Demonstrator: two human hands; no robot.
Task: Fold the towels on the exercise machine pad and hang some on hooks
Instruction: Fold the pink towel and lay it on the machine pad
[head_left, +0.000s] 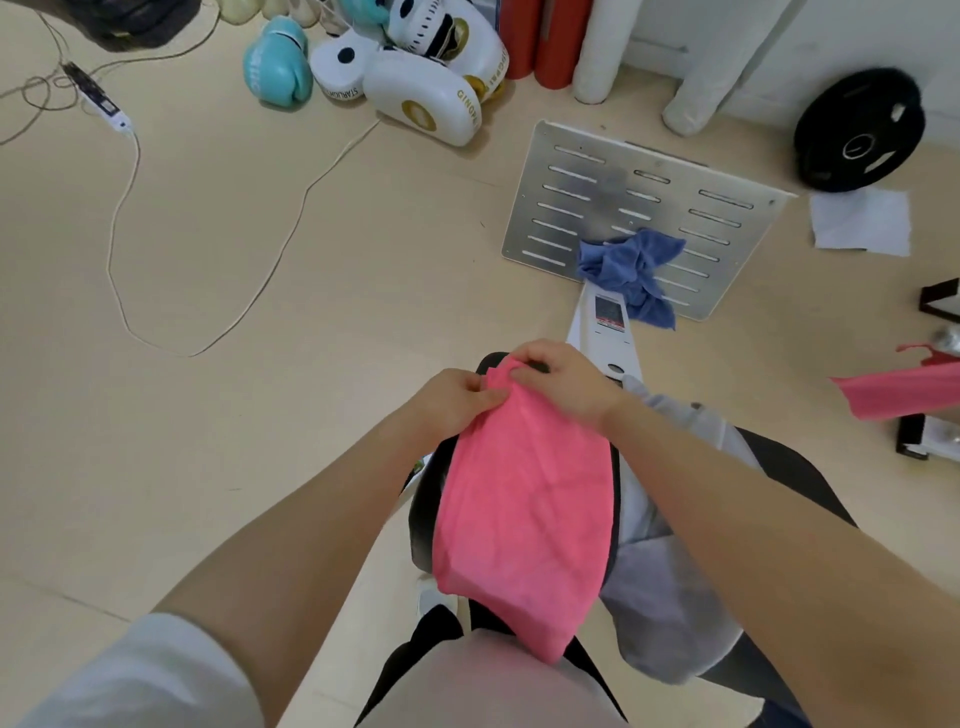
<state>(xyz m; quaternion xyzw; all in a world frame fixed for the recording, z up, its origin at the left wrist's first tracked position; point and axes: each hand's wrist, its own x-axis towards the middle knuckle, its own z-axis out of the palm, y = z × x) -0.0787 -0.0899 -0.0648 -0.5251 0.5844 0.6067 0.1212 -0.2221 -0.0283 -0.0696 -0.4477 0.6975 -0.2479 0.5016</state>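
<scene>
Pink towel (519, 519) lies along black pad (423, 514); left hand (457, 400) and right hand (561, 384) pinch its far edge (corners bunched): align corners first.

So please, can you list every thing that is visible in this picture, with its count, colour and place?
pink terry towel: one, pink, lying along the black padded machine pad
grey towel: one, grey, right of the pink one
crumpled blue cloth: one, blue, on the slotted metal footplate
second pink cloth: one, pink, right edge
boxing gloves: several, white, one turquoise, floor at top
black weight plate: one, top right
white paper sheet: one, floor below the plate
white cable: on the floor, left
left hand: pinches the pink towel's far end
right hand: same grip, beside it
</scene>
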